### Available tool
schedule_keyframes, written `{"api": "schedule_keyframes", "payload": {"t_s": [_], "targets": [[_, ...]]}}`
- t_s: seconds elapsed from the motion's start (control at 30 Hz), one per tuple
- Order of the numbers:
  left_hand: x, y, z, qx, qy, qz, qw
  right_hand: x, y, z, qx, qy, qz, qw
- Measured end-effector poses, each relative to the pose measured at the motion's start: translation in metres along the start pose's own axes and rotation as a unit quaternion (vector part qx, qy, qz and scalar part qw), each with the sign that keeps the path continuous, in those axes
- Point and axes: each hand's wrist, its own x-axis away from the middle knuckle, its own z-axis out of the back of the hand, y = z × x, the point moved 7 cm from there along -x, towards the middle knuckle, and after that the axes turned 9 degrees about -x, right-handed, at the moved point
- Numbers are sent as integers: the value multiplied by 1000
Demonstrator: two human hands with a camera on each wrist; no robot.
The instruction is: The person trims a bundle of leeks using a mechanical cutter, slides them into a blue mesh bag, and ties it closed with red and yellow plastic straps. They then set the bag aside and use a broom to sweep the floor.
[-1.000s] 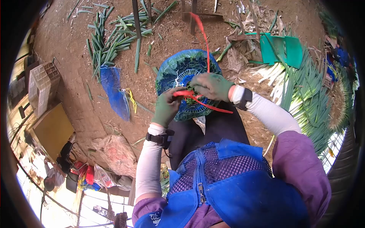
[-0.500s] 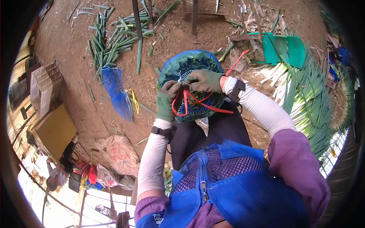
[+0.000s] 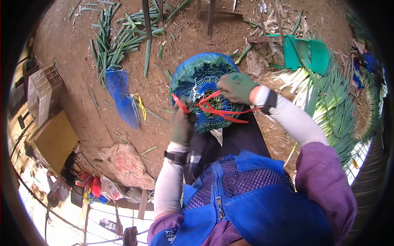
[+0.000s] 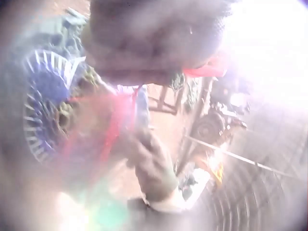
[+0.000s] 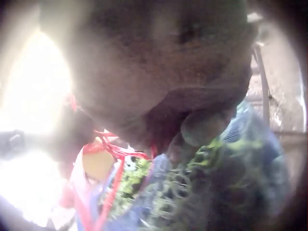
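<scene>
Left hand and right hand both gloved, each pinching red ribbon; ribbon strands crossing between them over the mouth of net bag; bag right in front of the knees, green stuff inside; on dirt floor left: blue sack, cut leaves, crate farther out; right: leeks in a pile, green plastic beside them

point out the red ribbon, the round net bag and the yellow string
Red ribbon (image 3: 209, 98): head view, on its upper strand.
Net bag (image 3: 197, 70): head view, on its upper netting.
Yellow string (image 3: 142, 106): head view, about halfway along.
</scene>
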Motion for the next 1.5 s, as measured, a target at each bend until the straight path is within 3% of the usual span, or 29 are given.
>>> {"api": "schedule_keyframes", "payload": {"t_s": [0.03,0.07,0.13,0.17,0.2,0.27,0.33,0.37,0.43,0.5,0.53,0.63,0.7,0.73,0.77,0.8,0.9,0.97,1.03,1.07,1.17,1.27,1.37,1.47,1.5], "targets": [[9,-1,10,-245,24,-90,965,14,6,9,29,18,57,998],[17,-6,15,-365,57,-146,918,24,18,5,18,0,3,1000],[17,-31,14,-139,20,63,988,42,26,8,7,-2,-61,998],[18,-40,11,-9,7,178,984,50,31,3,2,10,-69,998],[19,-46,4,122,-3,286,950,55,37,1,-1,22,-72,997],[11,-43,18,87,-27,208,974,66,53,1,-124,16,-108,986],[14,-39,47,159,21,273,949,78,79,1,-233,27,-178,956],[20,-65,78,152,70,298,940,86,97,1,-279,39,-234,931],[20,-104,123,117,126,276,946,90,116,15,-260,69,-282,921],[-5,-121,122,118,31,276,953,90,158,-14,-362,44,-374,853],[-16,-128,118,118,-19,277,953,83,174,-30,-408,55,-372,832],[-56,-149,89,233,-160,346,895,50,222,-78,-504,85,-372,775],[-81,-155,78,202,-247,296,900,27,250,-104,-520,94,-384,757],[-85,-166,73,212,-281,286,891,13,259,-108,-541,120,-327,766],[-89,-178,70,223,-313,273,882,7,275,-114,-516,125,-341,776],[-88,-210,74,229,-318,320,863,3,288,-122,-493,129,-355,784],[-79,-308,113,229,-184,474,830,-19,314,-137,-396,100,-365,837],[-96,-344,110,190,-166,465,848,-30,326,-144,-318,60,-361,874],[-132,-350,86,182,-148,435,869,-31,356,-169,-368,54,-410,833],[-160,-314,68,158,-134,383,900,-29,369,-184,-391,51,-433,811],[-216,-298,32,-69,-179,211,958,-25,396,-207,-428,122,-398,802],[-227,-344,11,85,-136,307,938,-20,382,-201,-537,149,-416,718],[-227,-371,20,-4,-122,305,944,-1,370,-196,-583,171,-432,667],[-211,-394,27,132,-58,336,931,21,355,-200,-619,192,-446,618],[-209,-384,27,141,-57,300,942,26,350,-205,-631,201,-448,600]]}}
